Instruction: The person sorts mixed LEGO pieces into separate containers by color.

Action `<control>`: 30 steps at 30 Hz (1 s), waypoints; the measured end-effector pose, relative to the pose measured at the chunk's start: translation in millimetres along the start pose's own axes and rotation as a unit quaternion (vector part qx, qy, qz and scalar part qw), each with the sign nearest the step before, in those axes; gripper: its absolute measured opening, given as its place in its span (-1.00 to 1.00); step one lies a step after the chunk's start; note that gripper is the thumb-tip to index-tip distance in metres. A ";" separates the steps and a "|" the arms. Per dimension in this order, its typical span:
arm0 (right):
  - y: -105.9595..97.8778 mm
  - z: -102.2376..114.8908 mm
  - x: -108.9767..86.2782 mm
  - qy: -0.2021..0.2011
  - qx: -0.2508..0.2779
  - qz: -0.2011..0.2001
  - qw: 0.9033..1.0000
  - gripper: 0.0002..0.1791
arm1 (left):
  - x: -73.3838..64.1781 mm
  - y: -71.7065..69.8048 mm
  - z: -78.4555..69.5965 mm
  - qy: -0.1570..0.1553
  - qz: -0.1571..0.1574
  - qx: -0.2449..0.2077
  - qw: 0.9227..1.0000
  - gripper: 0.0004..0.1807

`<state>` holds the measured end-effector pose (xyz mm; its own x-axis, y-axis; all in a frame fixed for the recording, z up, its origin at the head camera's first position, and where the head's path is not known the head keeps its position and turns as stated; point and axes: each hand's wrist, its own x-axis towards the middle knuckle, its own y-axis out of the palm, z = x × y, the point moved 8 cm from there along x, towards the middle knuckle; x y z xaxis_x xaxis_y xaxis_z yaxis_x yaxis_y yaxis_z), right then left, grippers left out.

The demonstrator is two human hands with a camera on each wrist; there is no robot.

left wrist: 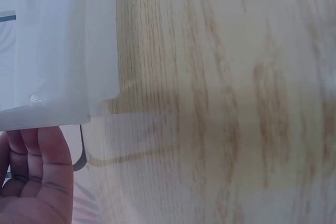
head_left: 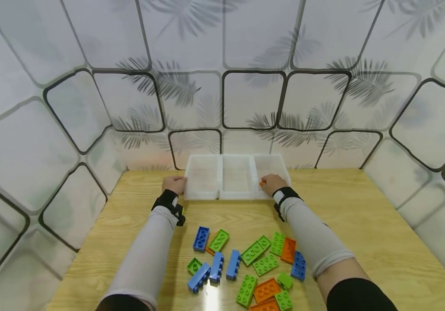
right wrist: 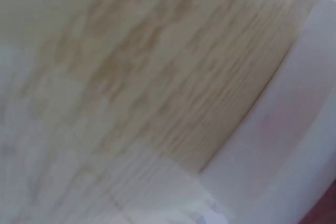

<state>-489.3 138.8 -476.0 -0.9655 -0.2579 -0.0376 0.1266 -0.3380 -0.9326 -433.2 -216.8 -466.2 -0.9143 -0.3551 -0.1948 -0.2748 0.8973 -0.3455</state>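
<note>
A white translucent tray point(head_left: 219, 178) with three compartments stands at the back of the table. My left hand point(head_left: 174, 185) grips its left side wall; in the left wrist view the fingers point(left wrist: 55, 156) lie against the outside of the tray corner point(left wrist: 79, 114). My right hand point(head_left: 272, 184) reaches into the right compartment and pinches a small orange brick point(head_left: 262, 183), mostly hidden by the fingers. The right wrist view shows the tray's wall point(right wrist: 273, 135), with only a sliver of the hand at the lower right corner.
Several toy bricks lie loose on the wooden table point(head_left: 342, 224) between my forearms: blue bricks point(head_left: 216, 267), green bricks point(head_left: 266, 264) and orange bricks point(head_left: 266, 290). A patterned curtain point(head_left: 253, 99) encloses the table at the back and sides.
</note>
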 end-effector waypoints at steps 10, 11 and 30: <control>-24.6 14.6 -37.1 -0.134 -0.029 -0.058 0.989 -0.63 | -1.4 1.1 4.6 -0.012 0.002 -0.016 1.000 -0.61; -27.5 15.8 -41.9 -0.141 -0.032 -0.061 0.988 -0.63 | -0.9 0.9 3.6 -0.012 0.001 -0.013 1.000 -0.60; 14.6 113.7 -188.5 -0.392 -0.047 0.083 0.915 -0.45 | 3.8 1.9 -1.0 -0.012 0.007 -0.022 1.000 -0.58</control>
<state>-279.6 79.5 -441.7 -0.4706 -0.8807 0.0535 0.1997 -0.1653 -0.9658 -437.5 -216.2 -466.6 -0.9109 -0.3475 -0.2227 -0.2743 0.9129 -0.3024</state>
